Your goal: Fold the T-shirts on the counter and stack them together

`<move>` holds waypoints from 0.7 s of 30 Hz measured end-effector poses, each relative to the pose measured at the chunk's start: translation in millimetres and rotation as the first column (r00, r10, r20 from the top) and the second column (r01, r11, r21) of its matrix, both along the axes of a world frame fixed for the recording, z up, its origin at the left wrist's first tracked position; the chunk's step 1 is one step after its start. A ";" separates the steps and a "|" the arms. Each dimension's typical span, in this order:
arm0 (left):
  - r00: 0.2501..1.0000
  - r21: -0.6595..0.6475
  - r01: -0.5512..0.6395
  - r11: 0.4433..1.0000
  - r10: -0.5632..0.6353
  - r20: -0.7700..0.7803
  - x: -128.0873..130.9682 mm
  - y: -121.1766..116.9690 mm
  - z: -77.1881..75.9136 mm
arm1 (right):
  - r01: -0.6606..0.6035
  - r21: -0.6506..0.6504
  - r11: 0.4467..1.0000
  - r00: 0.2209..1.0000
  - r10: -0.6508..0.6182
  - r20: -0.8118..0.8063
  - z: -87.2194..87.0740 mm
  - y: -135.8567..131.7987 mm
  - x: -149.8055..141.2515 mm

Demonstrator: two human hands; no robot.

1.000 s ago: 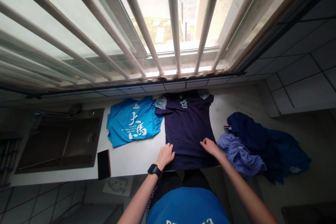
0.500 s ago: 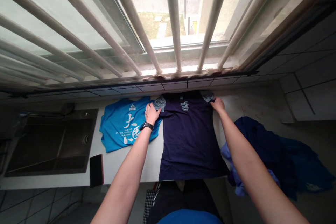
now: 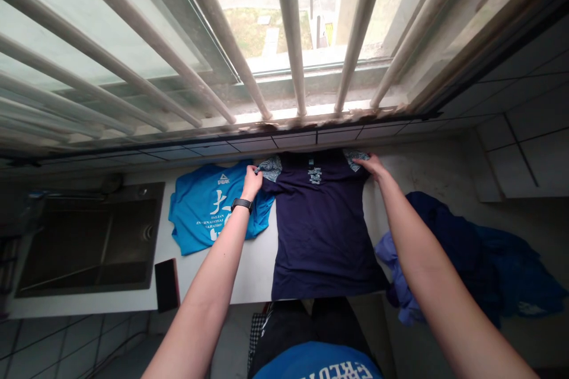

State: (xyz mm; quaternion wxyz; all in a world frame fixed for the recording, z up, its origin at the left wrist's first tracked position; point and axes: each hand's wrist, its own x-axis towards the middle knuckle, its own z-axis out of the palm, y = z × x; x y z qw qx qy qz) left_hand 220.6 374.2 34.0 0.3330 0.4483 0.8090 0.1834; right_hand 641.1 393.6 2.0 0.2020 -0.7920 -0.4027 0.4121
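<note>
So the dark T-shirt [image 3: 322, 231] is laid flat mid-frame, left hand [image 3: 252, 182] pinching one patterned sleeve, right hand [image 3: 374, 166] with fingers on the other, probably to keep the shoulders straight. Blue shirt [image 3: 191, 207] sits left of centre, likely parked out of the way.

A pale countertop [image 3: 253, 275] carries a navy T-shirt [image 3: 322, 231] spread flat, its patterned sleeves toward the tiled wall [image 3: 293, 140], with a blue T-shirt [image 3: 191, 207] (white print facing up) against its left side. A dark phone [image 3: 166, 285] lies near the front edge, just beside the inset sink [image 3: 89, 249]; rumpled clothes [image 3: 462, 254] are heaped at the right.
</note>
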 end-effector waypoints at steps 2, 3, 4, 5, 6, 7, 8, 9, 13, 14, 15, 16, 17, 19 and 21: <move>0.997 -0.028 -0.043 0.999 0.045 0.058 -1.9 1.3 -4.5 | 0.015 -0.099 0.995 0.999 -0.017 -0.028 2.4 1.6 -6.0; 0.996 -0.037 -0.048 0.998 0.051 0.076 -3.3 1.5 -5.9 | 0.021 -0.128 0.992 0.999 -0.025 -0.029 3.3 1.5 -7.4; 0.994 -0.037 -0.060 0.998 0.063 0.094 -5.0 1.6 -6.4 | 0.029 -0.134 0.991 0.999 -0.031 -0.013 3.8 1.0 -7.5; 0.991 -0.028 -0.074 0.997 0.077 0.108 -7.0 1.5 -6.2 | 0.042 -0.131 0.990 0.999 -0.041 0.008 4.1 0.0 -6.4; 0.989 -0.011 -0.092 0.996 0.093 0.118 -9.1 1.4 -5.2 | 0.056 -0.128 0.990 0.998 -0.052 0.029 4.3 -1.4 -4.5; 0.986 0.009 -0.110 0.994 0.108 0.125 -11.0 1.2 -3.7 | 0.068 -0.127 0.990 0.997 -0.062 0.048 4.7 -3.0 -2.0; 0.984 0.026 -0.125 0.992 0.120 0.135 -12.7 1.0 -2.0 | 0.077 -0.128 0.989 0.996 -0.070 0.059 5.4 -4.8 0.6; 0.981 0.038 -0.134 0.990 0.127 0.147 -13.8 0.6 -0.1 | 0.083 -0.132 0.988 0.995 -0.076 0.057 6.7 -6.7 2.9; 0.971 0.064 -0.120 0.991 0.104 0.215 -11.3 -2.4 4.8 | 0.083 -0.081 0.993 0.994 -0.078 0.072 20.4 -16.9 1.1; 0.969 0.072 -0.115 0.991 0.096 0.228 -9.2 -3.2 5.2 | 0.072 -0.028 0.997 0.990 -0.068 0.125 25.8 -21.2 -3.8; 0.967 0.080 -0.111 0.991 0.089 0.240 -6.9 -4.0 5.3 | 0.052 0.047 0.998 0.979 -0.061 0.196 31.4 -26.6 -11.1; 0.964 0.086 -0.111 0.990 0.086 0.250 -4.3 -4.6 5.2 | 0.018 0.133 0.991 0.963 -0.053 0.266 36.8 -33.1 -20.5; 0.962 0.090 -0.112 0.990 0.085 0.259 -1.7 -5.1 5.1 | -0.031 0.218 0.975 0.947 -0.041 0.319 41.4 -40.7 -32.0; 0.958 0.088 -0.117 0.989 0.089 0.274 3.1 -5.7 4.8 | -0.150 0.335 0.930 0.936 0.024 0.352 46.6 -57.6 -58.6; 0.953 0.080 -0.125 0.989 0.097 0.286 7.1 -6.0 5.1 | -0.258 0.332 0.908 0.941 0.157 0.300 45.1 -73.9 -84.9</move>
